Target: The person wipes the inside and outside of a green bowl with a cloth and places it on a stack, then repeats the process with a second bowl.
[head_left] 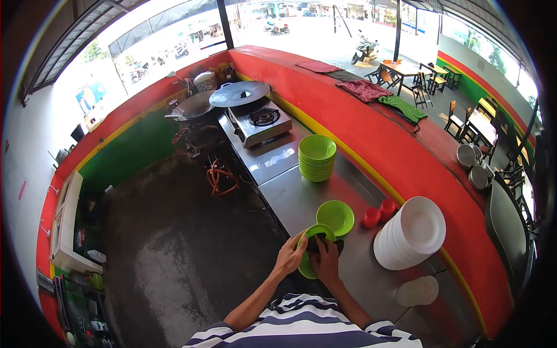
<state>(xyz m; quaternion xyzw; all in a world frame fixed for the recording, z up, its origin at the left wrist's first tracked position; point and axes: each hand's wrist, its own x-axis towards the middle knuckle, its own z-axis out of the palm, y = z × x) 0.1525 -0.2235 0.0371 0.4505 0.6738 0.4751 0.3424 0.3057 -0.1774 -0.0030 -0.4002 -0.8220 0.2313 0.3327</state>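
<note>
A green bowl (307,268) is tilted in front of my body above the steel counter's edge. My left hand (288,256) grips its left rim, fingers closed. Inside the bowl my right hand (326,261) presses a dark cloth (339,246) against the surface; some of its fingers are hidden. Just beyond, another green bowl (335,217) rests on the counter (278,188). Farther along stands a tall stack of green bowls (317,159).
To the right are two red cups (371,218), a leaning stack of white plates (409,235) and a clear container (418,291). A gas stove (264,124) and a large wok lid (239,93) occupy the far end. A red wall (371,124) borders the counter.
</note>
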